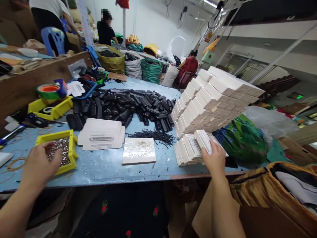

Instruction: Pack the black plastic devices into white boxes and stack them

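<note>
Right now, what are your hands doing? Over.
Left hand reaching into yellow tray of small metal bits. Right hand resting on a white box by the stack. Nothing blocking either hand.
</note>
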Action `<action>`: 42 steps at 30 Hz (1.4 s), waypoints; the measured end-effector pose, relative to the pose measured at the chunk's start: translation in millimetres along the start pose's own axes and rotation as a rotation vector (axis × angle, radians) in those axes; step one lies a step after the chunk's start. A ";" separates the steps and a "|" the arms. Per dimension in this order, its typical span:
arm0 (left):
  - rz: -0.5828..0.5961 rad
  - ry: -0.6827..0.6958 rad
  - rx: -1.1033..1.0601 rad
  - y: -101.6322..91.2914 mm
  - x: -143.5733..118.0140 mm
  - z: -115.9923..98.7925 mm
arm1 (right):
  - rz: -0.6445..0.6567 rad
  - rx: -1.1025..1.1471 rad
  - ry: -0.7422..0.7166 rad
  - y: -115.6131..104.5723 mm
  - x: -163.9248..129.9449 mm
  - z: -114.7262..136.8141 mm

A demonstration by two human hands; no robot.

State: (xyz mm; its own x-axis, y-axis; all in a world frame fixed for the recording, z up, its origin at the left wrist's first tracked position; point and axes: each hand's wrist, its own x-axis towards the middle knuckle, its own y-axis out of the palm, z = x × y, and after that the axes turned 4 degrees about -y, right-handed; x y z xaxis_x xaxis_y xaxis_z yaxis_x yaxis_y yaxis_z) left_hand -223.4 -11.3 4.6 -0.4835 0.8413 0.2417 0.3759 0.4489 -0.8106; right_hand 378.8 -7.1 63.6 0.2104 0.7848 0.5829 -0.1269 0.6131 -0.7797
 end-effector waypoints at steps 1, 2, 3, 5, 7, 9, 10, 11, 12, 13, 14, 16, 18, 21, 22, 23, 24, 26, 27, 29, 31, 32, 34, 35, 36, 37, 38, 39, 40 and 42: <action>0.075 0.026 0.086 1.3 14.2 15.4 | 0.027 -0.046 0.003 1.7 8.8 -10.0; 0.151 0.052 0.132 5.6 24.9 29.2 | 0.021 -0.062 -0.002 6.3 13.6 -10.6; 0.224 0.073 0.158 11.9 32.2 41.0 | -0.017 -0.044 -0.015 14.3 16.0 -1.7; 0.288 0.097 0.180 25.3 38.8 56.9 | -0.083 0.107 -0.071 42.8 20.2 39.5; 0.304 0.093 0.196 32.9 39.4 63.0 | 0.067 0.356 -0.157 87.0 33.8 98.4; 0.336 0.061 0.195 32.0 38.3 62.1 | 0.379 0.517 -0.181 139.2 61.3 155.2; 0.345 0.056 0.185 29.2 38.0 60.3 | 0.474 0.536 -0.132 164.9 78.9 177.6; 0.346 0.061 0.173 25.7 37.9 58.4 | 0.501 0.538 -0.083 188.6 97.2 194.7; 0.338 0.074 0.162 22.0 38.1 56.7 | 0.505 0.531 -0.028 209.4 115.1 206.1; 0.331 0.097 0.148 18.5 38.5 55.3 | 0.491 0.520 0.027 226.5 131.3 212.5; 0.321 0.120 0.133 15.1 38.7 54.0 | 0.477 0.513 0.070 239.7 144.7 214.7; 0.267 0.124 0.100 8.7 37.4 50.4 | 0.480 0.514 0.125 254.1 160.4 211.6; 0.162 0.066 0.042 3.0 31.3 41.4 | 0.493 0.544 0.134 255.1 157.6 204.8; 0.083 -0.177 -0.184 3.0 9.4 11.1 | 0.517 0.620 0.097 240.4 114.4 194.3; 0.124 -0.286 -0.319 8.0 -0.8 -3.3 | 0.549 0.693 0.096 232.7 91.2 190.2; 0.208 -0.398 -0.489 16.0 -11.7 -19.0 | 0.602 0.791 0.113 224.0 65.6 185.7; 0.303 -0.490 -0.674 27.1 -22.6 -35.4 | 0.678 0.959 0.172 214.4 39.3 180.8; 0.520 -0.618 -0.967 54.8 -42.1 -67.5 | 0.817 1.280 0.373 193.5 -8.3 171.8; 0.607 -0.671 -1.071 69.3 -49.7 -81.8 | 0.825 1.404 0.482 182.8 -27.0 168.9; 0.700 -0.748 -1.231 93.9 -59.4 -105.4 | 0.686 1.531 0.617 163.0 -51.9 168.7; 0.725 -0.773 -1.329 108.5 -62.7 -121.6 | 0.426 1.563 0.589 149.3 -63.3 176.1; 0.731 -0.765 -1.358 111.9 -62.8 -127.2 | 0.318 1.550 0.514 145.8 -65.9 181.8; 0.746 -0.720 -1.383 112.9 -61.9 -134.5 | 0.267 1.474 0.318 144.6 -67.9 194.8; 0.753 -0.692 -1.384 111.9 -61.6 -136.6 | 0.323 1.421 0.245 145.9 -67.7 201.3; 0.760 -0.667 -1.380 110.5 -61.6 -138.0 | 0.395 1.382 0.217 147.2 -66.4 207.7; 0.763 -0.645 -1.371 109.4 -62.1 -138.9 | 0.446 1.379 0.237 147.6 -63.9 214.0; 0.757 -0.627 -1.360 108.8 -63.1 -139.6 | 0.459 1.426 0.300 146.8 -60.2 220.4; 0.748 -0.619 -1.352 108.6 -64.4 -140.3 | 0.424 1.516 0.391 144.2 -55.5 226.9; 0.745 -0.624 -1.350 108.9 -66.1 -141.4 | 0.351 1.630 0.490 140.3 -49.9 233.5; 0.749 -0.671 -1.377 109.9 -69.8 -145.0 | 0.193 1.829 0.661 130.3 -37.9 246.6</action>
State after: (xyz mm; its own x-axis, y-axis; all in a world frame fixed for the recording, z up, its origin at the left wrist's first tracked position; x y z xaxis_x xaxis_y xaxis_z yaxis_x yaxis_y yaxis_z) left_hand -33.8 23.0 -24.1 0.0162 0.8706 -0.4917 0.8395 0.2553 0.4797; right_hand 115.2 65.3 -3.7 0.2885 0.9570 0.0299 -0.7857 0.2188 0.5786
